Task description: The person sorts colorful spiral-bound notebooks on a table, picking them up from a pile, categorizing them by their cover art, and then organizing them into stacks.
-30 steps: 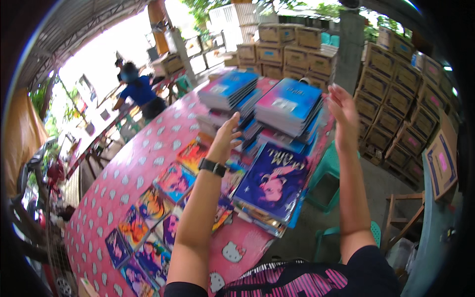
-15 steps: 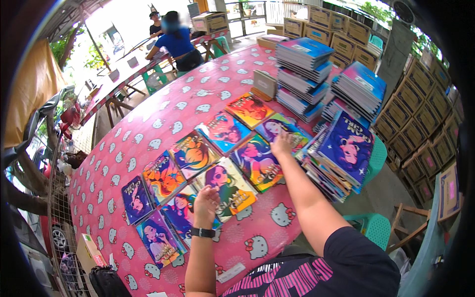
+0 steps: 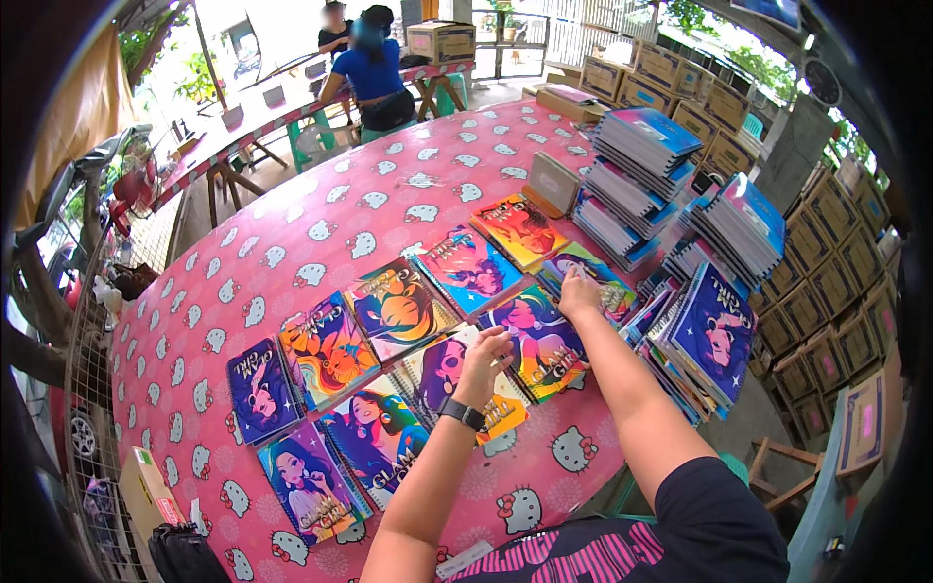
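Spiral notebooks with colourful illustrated covers lie in two rows on the pink table. At the right end of the near row, my right hand [image 3: 580, 293] is closed at the left edge of a green-and-purple notebook [image 3: 610, 288]; its fingertips are partly hidden. Just left of it lies a multicoloured notebook with a purple-haired figure [image 3: 535, 335]. My left hand [image 3: 483, 367], with a dark watch on the wrist, hovers with loosely bent fingers apart, holding nothing. Below it, partly covered, is a notebook with a sunglasses figure [image 3: 442, 371]. An orange-and-red notebook [image 3: 520, 231] ends the far row.
Tall stacks of blue notebooks [image 3: 632, 185] stand at the back right, beside a small upright board [image 3: 554, 185]. A mixed pile topped by a purple notebook [image 3: 717, 335] is at my right. Cardboard boxes [image 3: 816, 291] line the right side. Two people sit at another table beyond.
My left hand has moved right and away from me, over the sunglasses notebook. My right hand has drawn in toward the left edge of the green-and-purple notebook. The view has shifted.
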{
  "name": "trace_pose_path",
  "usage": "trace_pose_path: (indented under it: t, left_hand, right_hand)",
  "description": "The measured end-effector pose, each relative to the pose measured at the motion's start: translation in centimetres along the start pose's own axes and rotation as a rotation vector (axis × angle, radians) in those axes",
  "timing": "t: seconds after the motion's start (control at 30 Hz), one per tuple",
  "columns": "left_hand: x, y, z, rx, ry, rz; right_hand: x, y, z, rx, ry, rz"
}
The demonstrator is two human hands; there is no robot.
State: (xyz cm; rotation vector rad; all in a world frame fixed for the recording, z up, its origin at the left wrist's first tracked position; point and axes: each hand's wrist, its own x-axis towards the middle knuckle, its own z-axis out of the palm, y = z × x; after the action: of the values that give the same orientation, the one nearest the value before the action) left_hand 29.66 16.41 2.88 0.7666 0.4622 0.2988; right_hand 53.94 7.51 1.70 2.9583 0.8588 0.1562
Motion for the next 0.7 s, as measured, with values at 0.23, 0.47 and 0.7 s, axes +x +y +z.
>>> trace_pose_path:
  t: [0.23,0.47,0.7]
  left_hand:
    - [3.1,1.7,-1.6,-0.287,0.084,-0.075]
    - [0.2,1.3,-6.1,0.035,0.299,0.226]
    - [-2.8,2.3,-7.7,0.049,0.481,0.374]
  right_hand:
    - [-1.1,-6.1,-8.7,0.734,-0.372,-0.456]
    - [9.1,-9.1,3.9,0.256,0.237,-0.044]
    - [10.7,-8.9,1.4,0.287,-0.125,-0.176]
